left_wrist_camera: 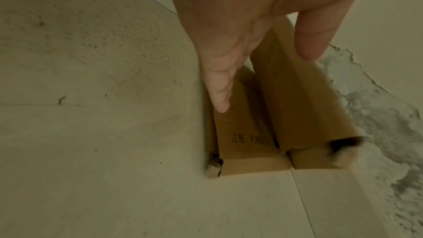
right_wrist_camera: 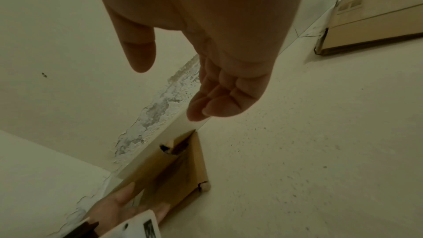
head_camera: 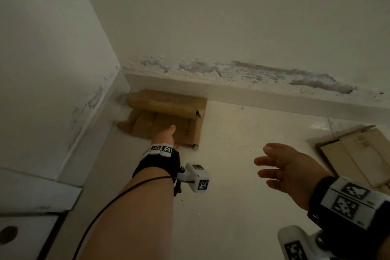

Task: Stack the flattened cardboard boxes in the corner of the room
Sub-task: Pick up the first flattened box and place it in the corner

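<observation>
A flattened brown cardboard box [head_camera: 185, 131] lies on the floor, pushed into the corner of the room. Its far flap bulges up along the skirting. My left hand [head_camera: 166, 135] reaches over its near part with straight fingers [left_wrist_camera: 219, 88] and thumb [left_wrist_camera: 313, 42] spread, gripping nothing. In the left wrist view the same cardboard [left_wrist_camera: 247, 133] shows printed text. My right hand [head_camera: 274, 162] hovers open above the floor, to the right of the box, holding nothing. The right wrist view shows its relaxed fingers [right_wrist_camera: 219, 100] above the corner cardboard [right_wrist_camera: 181, 173].
More flattened cardboard boxes [head_camera: 358, 154] lie on the floor at the right, also in the right wrist view [right_wrist_camera: 370, 24]. The wall above the skirting [head_camera: 253, 91] has peeling plaster. A white door frame [head_camera: 31, 196] stands at the left.
</observation>
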The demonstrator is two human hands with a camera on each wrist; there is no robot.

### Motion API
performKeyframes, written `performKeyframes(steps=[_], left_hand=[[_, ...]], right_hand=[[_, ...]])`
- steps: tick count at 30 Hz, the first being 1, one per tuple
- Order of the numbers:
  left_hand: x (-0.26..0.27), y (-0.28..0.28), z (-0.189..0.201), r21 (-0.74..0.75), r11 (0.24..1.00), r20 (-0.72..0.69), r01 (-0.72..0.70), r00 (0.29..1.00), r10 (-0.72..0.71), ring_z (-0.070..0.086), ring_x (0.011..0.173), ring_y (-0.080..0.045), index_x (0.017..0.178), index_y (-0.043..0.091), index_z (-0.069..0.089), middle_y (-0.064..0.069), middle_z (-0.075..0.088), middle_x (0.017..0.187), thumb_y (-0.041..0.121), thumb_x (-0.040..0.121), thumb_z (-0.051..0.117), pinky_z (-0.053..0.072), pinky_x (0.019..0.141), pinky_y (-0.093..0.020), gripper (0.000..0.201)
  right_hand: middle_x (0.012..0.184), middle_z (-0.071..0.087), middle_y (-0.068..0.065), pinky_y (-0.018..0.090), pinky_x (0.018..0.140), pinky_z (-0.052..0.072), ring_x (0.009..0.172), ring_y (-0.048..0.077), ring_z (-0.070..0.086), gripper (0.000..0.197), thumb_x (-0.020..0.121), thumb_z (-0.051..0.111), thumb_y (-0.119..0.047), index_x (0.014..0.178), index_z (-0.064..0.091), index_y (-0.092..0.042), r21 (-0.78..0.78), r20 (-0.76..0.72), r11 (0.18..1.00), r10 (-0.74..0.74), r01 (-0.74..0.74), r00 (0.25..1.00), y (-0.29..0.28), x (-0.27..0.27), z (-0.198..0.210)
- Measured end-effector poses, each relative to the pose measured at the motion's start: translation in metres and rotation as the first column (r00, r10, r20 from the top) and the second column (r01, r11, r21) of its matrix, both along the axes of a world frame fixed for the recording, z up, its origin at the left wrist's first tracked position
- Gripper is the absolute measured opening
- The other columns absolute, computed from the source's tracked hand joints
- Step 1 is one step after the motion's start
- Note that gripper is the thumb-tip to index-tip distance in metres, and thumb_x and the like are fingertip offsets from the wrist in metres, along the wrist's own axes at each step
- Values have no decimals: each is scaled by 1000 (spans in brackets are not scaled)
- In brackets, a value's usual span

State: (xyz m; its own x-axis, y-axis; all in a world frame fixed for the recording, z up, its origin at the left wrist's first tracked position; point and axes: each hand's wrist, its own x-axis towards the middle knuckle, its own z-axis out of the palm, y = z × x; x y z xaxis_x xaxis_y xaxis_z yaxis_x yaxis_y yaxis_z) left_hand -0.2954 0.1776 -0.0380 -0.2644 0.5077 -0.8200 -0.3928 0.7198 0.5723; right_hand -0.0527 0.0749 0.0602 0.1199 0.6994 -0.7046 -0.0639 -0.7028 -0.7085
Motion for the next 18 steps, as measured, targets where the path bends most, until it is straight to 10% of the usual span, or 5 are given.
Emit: performKeyframes(steps=[18], left_hand=[[132,-49,21,185,929,94,320,935,-341,44,133,-28,143,14,38,-13,47,144,20,91,48,39,98,-39,54]], right_hand=[[88,62,5,30,61,44,67,20,57,17,86,56,-29,99,55,-17,-79,-42,981,-182,179,982,-9,51,-33]])
